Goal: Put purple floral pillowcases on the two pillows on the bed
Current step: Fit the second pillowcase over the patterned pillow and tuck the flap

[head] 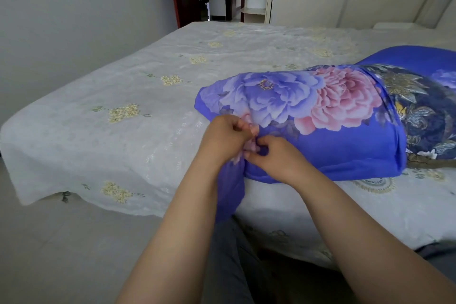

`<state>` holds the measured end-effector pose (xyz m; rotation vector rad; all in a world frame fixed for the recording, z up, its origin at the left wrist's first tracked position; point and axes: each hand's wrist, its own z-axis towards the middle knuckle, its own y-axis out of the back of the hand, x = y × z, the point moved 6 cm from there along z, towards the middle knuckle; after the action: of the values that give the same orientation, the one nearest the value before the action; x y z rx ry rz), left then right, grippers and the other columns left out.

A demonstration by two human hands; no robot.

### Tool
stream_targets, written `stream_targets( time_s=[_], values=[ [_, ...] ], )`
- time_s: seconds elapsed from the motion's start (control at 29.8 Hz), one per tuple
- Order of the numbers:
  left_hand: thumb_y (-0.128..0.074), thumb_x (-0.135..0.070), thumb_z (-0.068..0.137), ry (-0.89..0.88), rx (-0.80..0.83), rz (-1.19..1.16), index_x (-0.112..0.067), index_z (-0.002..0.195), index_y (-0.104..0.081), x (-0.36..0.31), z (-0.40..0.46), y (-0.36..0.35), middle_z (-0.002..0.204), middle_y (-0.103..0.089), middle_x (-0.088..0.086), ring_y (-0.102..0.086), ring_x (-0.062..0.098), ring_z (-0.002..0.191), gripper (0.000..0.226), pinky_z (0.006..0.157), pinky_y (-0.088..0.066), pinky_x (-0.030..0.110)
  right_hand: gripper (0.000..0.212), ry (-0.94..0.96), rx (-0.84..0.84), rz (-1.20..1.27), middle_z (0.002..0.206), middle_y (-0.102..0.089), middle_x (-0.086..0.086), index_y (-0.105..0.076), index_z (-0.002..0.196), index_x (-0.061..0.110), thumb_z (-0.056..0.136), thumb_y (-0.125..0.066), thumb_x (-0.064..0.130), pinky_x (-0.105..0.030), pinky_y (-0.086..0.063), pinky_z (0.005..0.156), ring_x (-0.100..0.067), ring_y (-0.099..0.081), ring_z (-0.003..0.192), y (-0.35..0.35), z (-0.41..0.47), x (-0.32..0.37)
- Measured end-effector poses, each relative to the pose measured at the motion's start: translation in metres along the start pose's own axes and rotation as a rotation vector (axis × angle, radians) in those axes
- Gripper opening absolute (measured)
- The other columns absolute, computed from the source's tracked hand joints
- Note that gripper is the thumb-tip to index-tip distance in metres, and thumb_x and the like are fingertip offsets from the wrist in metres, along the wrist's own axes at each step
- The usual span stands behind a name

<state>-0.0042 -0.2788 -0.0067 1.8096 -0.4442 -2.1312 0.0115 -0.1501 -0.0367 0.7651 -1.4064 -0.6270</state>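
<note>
No brand, label or writing can be read anywhere. The purple floral pillowcase [308, 116] covers a pillow lying on the bed [118, 96] at about three o'clock, near the bed's near edge. Both hands meet at the case's open end near centre: the left hand [225, 134] has its fingers curled shut on a bunch of the fabric, and the right hand [276, 158] pinches the same fabric just beside it. A loose tail of the case hangs over the edge at six o'clock. A second purple pillow [419, 57] lies at two o'clock, cut off by the frame. A dark floral cloth [419, 111] sits between them, its shape unclear.
</note>
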Motion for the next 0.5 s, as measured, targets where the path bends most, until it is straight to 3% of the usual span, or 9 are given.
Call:
stream_targets(
  time_s=[0.07, 0.17, 0.24, 0.34, 0.4, 0.5],
  values=[
    [-0.067, -0.017, 0.085, -0.021, 0.052, -0.05, 0.002, 0.071, -0.065, -0.009, 0.002, -0.018, 0.063, -0.064, 0.012, -0.054, 0.014, 0.054, 0.024, 0.06, -0.047, 0.029, 0.026, -0.013, -0.063, 0.08, 0.082, -0.064, 0.001, -0.063, 0.081, 0.019, 0.082, -0.066, 0.044, -0.032, -0.046, 0.072, -0.019, -0.059, 0.082, 0.006, -0.003, -0.002],
    [-0.064, -0.018, 0.087, -0.028, 0.073, -0.056, -0.01, 0.066, -0.064, -0.005, 0.006, -0.035, 0.059, -0.06, 0.003, -0.045, 0.002, 0.042, 0.023, 0.05, -0.039, 0.022, 0.021, -0.022, -0.373, -0.025, 0.084, -0.061, -0.006, -0.064, 0.073, 0.024, 0.081, -0.066, 0.043, -0.034, -0.047, 0.071, -0.025, -0.057, 0.084, 0.02, -0.01, -0.017],
    [-0.058, -0.016, 0.091, -0.027, 0.042, -0.079, -0.012, 0.07, -0.065, 0.003, 0.006, -0.035, 0.06, -0.061, -0.001, -0.047, -0.002, 0.043, 0.023, 0.051, -0.039, 0.02, 0.025, -0.049, -0.356, -0.058, 0.081, -0.061, -0.005, -0.059, 0.074, 0.021, 0.087, -0.061, 0.042, -0.034, -0.046, 0.065, -0.025, -0.057, 0.079, 0.019, -0.016, -0.023],
    [-0.048, -0.005, 0.096, 0.061, 0.009, -0.295, -0.006, 0.088, -0.065, 0.017, 0.0, -0.029, 0.072, -0.064, 0.003, -0.056, 0.0, 0.051, 0.019, 0.049, -0.044, 0.016, 0.027, -0.083, -0.291, 0.011, 0.076, -0.063, -0.004, -0.051, 0.071, 0.02, 0.092, -0.055, 0.036, -0.036, -0.049, 0.065, -0.026, -0.059, 0.076, 0.016, -0.015, -0.031],
    [-0.053, -0.004, 0.093, 0.034, -0.05, -0.285, -0.01, 0.098, -0.064, 0.024, 0.001, -0.023, 0.083, -0.066, 0.008, -0.061, 0.01, 0.065, 0.014, 0.057, -0.049, 0.023, 0.028, -0.105, -0.279, 0.139, 0.077, -0.064, -0.008, -0.047, 0.068, 0.02, 0.093, -0.052, 0.031, -0.042, -0.053, 0.069, -0.03, -0.063, 0.077, 0.013, -0.015, -0.033],
    [-0.066, -0.018, 0.084, -0.083, -0.091, 0.144, -0.02, 0.114, -0.064, 0.029, 0.01, -0.014, 0.108, -0.061, 0.005, -0.059, 0.014, 0.09, 0.03, 0.086, -0.047, 0.026, 0.025, -0.211, -0.285, 0.493, 0.083, -0.064, -0.018, -0.045, 0.071, 0.015, 0.094, -0.05, 0.024, -0.051, -0.057, 0.07, -0.032, -0.066, 0.073, 0.012, -0.02, -0.041]
  ],
)
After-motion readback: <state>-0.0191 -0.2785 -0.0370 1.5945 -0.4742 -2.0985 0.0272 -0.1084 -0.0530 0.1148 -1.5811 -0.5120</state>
